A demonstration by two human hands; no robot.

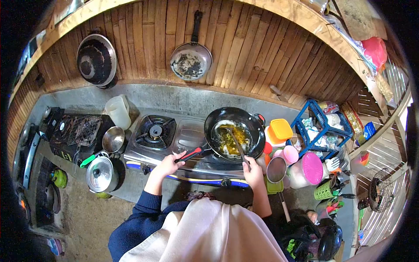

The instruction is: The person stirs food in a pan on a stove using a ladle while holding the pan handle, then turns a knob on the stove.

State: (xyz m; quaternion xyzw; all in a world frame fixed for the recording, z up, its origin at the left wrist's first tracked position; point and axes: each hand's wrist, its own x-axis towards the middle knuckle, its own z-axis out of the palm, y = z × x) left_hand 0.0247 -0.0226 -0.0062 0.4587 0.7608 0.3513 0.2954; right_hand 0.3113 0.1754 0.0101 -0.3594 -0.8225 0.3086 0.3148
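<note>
On the silver metal stove [190, 139], a round black wok [241, 117], likely heavy, is best held by its red-and-black handle [191, 154], left hand [169, 166] clamped there, right hand [254, 173] gripping a slim brown utensil [238, 145].

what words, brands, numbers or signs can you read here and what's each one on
No text is readable.
Blue packet, far right: any print too small to read.
Gas stove: any front markings too blurred to read.
Wok: no lettering visible.
</note>
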